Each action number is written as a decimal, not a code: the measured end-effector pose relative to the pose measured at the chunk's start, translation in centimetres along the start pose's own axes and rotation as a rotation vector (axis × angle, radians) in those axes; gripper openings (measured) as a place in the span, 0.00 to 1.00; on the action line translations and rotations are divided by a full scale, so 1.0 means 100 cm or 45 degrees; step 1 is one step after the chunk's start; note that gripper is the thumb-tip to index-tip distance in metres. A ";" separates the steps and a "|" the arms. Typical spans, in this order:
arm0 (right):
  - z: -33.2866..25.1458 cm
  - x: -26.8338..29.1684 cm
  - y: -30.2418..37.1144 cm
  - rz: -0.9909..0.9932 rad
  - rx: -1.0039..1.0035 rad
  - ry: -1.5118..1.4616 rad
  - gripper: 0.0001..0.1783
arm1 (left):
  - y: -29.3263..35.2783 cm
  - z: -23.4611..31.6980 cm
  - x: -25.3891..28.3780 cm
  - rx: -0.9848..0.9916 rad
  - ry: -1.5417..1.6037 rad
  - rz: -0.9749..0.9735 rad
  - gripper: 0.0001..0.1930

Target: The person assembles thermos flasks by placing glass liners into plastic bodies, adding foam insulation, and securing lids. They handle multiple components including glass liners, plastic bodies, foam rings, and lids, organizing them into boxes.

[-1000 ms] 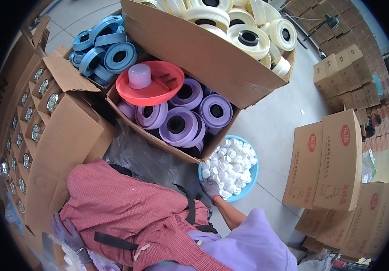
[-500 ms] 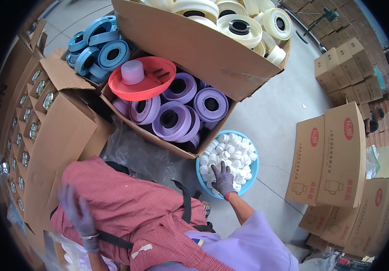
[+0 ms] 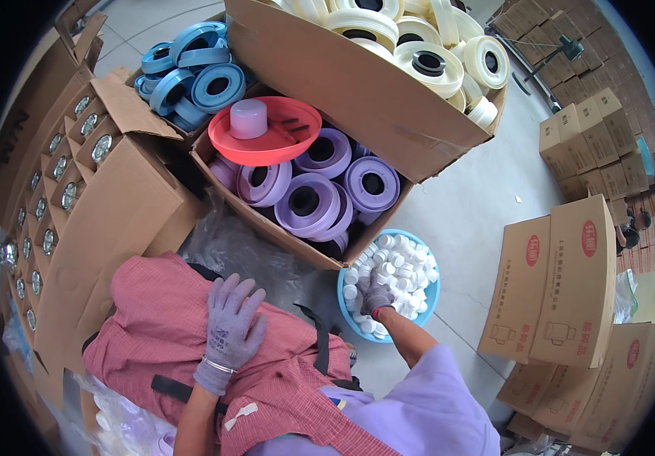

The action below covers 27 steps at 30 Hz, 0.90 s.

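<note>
The gloved left hand (image 3: 232, 327) lies over the red checked apron (image 3: 160, 300) on the lap, fingers straight and slightly spread, holding nothing visible; whether it touches the cloth I cannot tell. Beyond, the gloved right hand (image 3: 377, 295) reaches over the near rim of a round blue basin (image 3: 433, 296) into its heap of white caps (image 3: 403, 277); its fingertips are hidden, so whether they pinch a cap I cannot tell. A corner of the carton (image 3: 267, 234) of purple rings (image 3: 354, 186) crowds the basin's far-left edge, and the partitioned carton (image 3: 115, 220) bounds the left. Open grey floor (image 3: 457, 220) runs from the basin's right side to the tall cartons (image 3: 571, 289). Compared with a second ago, the left hand has come from beside the apron onto it, and the right has moved from the basin's near-left rim in among the caps.
</note>
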State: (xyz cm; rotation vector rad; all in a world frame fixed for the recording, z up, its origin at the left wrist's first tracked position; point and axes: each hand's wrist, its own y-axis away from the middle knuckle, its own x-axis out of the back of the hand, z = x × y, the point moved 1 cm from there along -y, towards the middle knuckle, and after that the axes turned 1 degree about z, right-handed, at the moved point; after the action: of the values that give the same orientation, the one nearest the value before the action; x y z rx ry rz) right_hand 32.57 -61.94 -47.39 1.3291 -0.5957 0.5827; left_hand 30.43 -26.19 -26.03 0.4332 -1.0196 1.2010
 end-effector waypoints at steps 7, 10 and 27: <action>0.022 -0.003 0.002 0.048 0.189 0.001 0.42 | 0.006 -0.009 -0.008 0.020 -0.009 0.007 0.23; 0.038 -0.004 0.017 0.118 0.256 -0.047 0.42 | 0.006 -0.009 -0.010 0.019 0.012 0.024 0.22; 0.020 -0.026 0.016 0.218 0.098 -0.105 0.44 | 0.004 -0.011 -0.022 0.017 -0.151 0.010 0.22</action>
State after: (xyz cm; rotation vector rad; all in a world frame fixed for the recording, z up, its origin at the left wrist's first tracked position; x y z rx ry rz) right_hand 29.48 -63.79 -47.84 1.3877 -0.7663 0.6987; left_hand 30.54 -26.42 -28.51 0.5161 -1.1162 1.2008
